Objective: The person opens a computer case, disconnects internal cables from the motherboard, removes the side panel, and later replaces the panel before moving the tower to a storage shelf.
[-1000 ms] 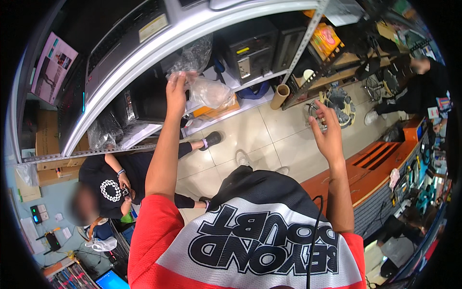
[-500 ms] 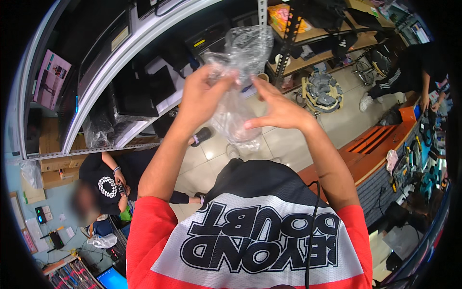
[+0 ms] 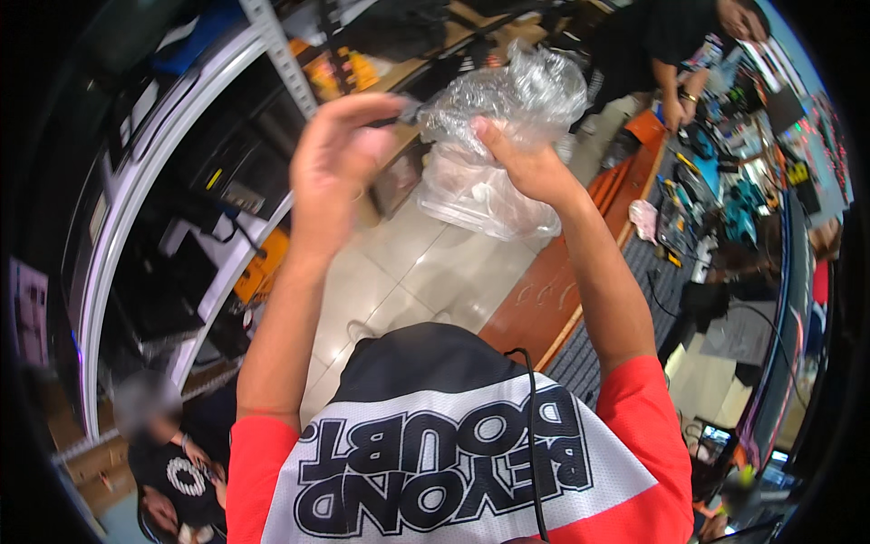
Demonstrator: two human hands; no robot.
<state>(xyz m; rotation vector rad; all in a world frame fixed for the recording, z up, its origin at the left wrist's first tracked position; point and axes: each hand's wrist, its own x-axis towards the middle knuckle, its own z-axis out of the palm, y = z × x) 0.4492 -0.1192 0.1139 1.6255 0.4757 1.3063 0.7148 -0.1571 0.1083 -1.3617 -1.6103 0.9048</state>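
Observation:
A crumpled clear plastic bag (image 3: 485, 186) hangs in front of me, its upper part bunched and glossy. My right hand (image 3: 530, 161) grips it, with the thumb pressed on the near side and the other fingers hidden behind the plastic. Whether anything lies inside the bag I cannot make out. To its left, my left hand (image 3: 340, 159) is raised and slightly blurred. Its fingers curve toward the bag with a gap between them and the thumb, and nothing shows in them.
Metal-framed shelves (image 3: 294, 86) with dark equipment stand on the left. A reddish-brown wooden counter (image 3: 535, 313) runs along the right, beside a bench crowded with tools (image 3: 743, 204). One person (image 3: 666, 45) is at the far right; others (image 3: 186, 476) are at the lower left. Pale tiles (image 3: 399, 272) cover the floor.
My view has turned to the right. My left hand has come off the plastic bag and moved left. The bag has swung right in my right hand, which now grips it.

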